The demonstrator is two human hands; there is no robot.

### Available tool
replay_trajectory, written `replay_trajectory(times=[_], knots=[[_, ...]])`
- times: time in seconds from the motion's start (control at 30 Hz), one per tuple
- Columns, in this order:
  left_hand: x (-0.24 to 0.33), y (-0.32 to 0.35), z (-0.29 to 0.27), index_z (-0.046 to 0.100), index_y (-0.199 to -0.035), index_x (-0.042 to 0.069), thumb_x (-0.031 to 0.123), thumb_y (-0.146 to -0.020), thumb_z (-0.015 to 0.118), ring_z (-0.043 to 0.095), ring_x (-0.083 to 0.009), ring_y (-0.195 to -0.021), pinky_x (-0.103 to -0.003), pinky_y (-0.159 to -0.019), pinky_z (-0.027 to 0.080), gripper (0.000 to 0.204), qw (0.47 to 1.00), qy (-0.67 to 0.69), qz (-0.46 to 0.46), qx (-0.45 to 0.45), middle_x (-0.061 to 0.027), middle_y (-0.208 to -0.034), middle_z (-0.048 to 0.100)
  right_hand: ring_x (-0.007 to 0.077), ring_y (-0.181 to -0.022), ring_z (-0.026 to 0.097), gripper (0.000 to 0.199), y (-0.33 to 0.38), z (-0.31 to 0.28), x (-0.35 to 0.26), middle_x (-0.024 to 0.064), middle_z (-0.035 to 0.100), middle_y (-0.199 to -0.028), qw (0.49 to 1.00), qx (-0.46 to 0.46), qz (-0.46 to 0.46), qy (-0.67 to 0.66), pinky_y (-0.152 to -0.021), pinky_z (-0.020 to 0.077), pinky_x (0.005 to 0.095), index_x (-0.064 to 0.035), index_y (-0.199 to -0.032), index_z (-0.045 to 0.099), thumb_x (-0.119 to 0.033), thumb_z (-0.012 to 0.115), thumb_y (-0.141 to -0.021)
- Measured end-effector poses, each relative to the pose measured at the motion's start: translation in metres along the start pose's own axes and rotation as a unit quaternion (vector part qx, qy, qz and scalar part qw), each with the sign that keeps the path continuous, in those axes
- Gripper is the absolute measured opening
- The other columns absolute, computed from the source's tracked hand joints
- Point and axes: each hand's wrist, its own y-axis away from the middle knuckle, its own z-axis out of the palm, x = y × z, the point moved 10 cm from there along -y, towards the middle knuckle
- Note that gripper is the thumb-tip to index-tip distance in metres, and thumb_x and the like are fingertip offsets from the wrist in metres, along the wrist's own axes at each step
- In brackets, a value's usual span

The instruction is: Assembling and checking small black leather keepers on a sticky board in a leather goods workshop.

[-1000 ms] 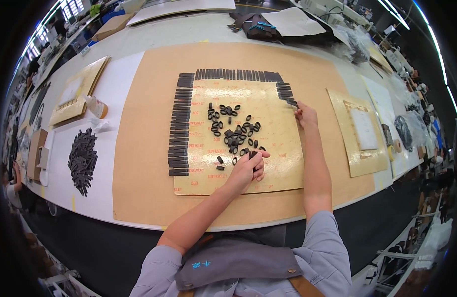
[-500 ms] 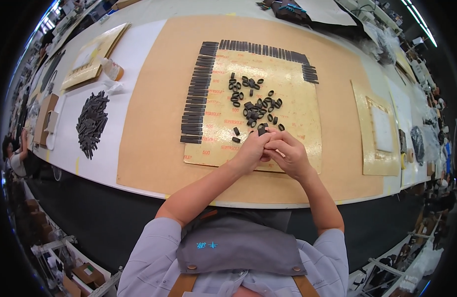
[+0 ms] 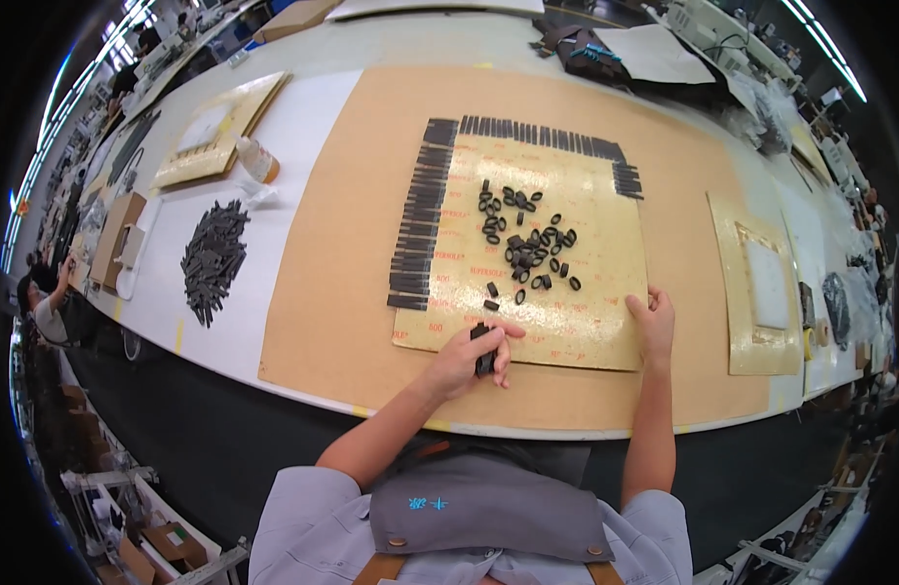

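My left hand point(image 3: 469, 361) is closed around a few dark strips point(image 3: 483, 349), just over the near edge of a yellowish glossy board point(image 3: 556, 336). Its index finger points to the right. At the board's right edge, my right hand point(image 3: 656, 327) has its thumb on the top surface and the other fingers outside the edge, partly hidden. Small black loops point(image 3: 527, 255) lie scattered over the middle of the board. Flat black strips point(image 3: 417, 229) line its left side, and more black strips point(image 3: 537, 135) run along the far side.
A heap of loose black strips point(image 3: 213, 261) lies on the white table at left. Beyond it are a bottle with orange contents point(image 3: 258, 161) and another yellow board point(image 3: 201, 136). A framed yellow panel point(image 3: 751, 346) lies at right. Brown paper point(image 3: 323, 292) spreads under the middle board.
The hands were together over the board's near part. Now they are apart: the left has drawn back toward me with strips, the right has moved to the board's right edge. The view has shifted.
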Motion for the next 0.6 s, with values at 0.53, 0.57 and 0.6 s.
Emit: replay_trajectory(times=[0.53, 0.57, 0.6], knots=[[-0.022, 0.011, -0.001, 0.053, -0.100, 0.001, 0.023, -0.099, 0.040, 0.051, -0.0160, -0.103, -0.030, -0.092, 0.040, 0.025, 0.988, 0.059, 0.133, 0.041, -0.0090, -0.111, 0.053, 0.0061, -0.066, 0.055, 0.032, 0.161, 0.146, -0.030, 0.0032, 0.059, -0.081, 0.949, -0.308, -0.038, 0.048, -0.059, 0.0469, 0.0206, 0.0051, -0.111, 0.053, -0.006, 0.064, -0.083], [-0.019, 0.014, 0.003, 0.053, -0.100, 0.002, 0.022, -0.099, 0.040, 0.050, -0.0171, -0.108, -0.031, -0.094, 0.039, 0.024, 0.988, 0.048, 0.140, 0.035, -0.0099, -0.115, 0.053, 0.0059, -0.066, 0.055, 0.035, 0.163, 0.149, -0.026, 0.0034, 0.059, -0.082, 0.958, -0.285, -0.033, -0.009, -0.057, 0.0463, 0.0195, 0.0047, -0.115, 0.051, -0.005, 0.063, -0.084], [-0.019, 0.014, 0.002, 0.053, -0.101, 0.002, 0.022, -0.099, 0.039, 0.047, -0.0193, -0.112, -0.032, -0.097, 0.037, 0.024, 0.988, 0.015, 0.148, 0.032, -0.0112, -0.120, 0.050, 0.0056, -0.065, 0.055, 0.039, 0.159, 0.150, -0.026, 0.0036, 0.059, -0.083, 0.963, -0.261, -0.034, -0.066, -0.055, 0.0457, 0.0183, 0.0043, -0.119, 0.048, -0.004, 0.063, -0.084]])
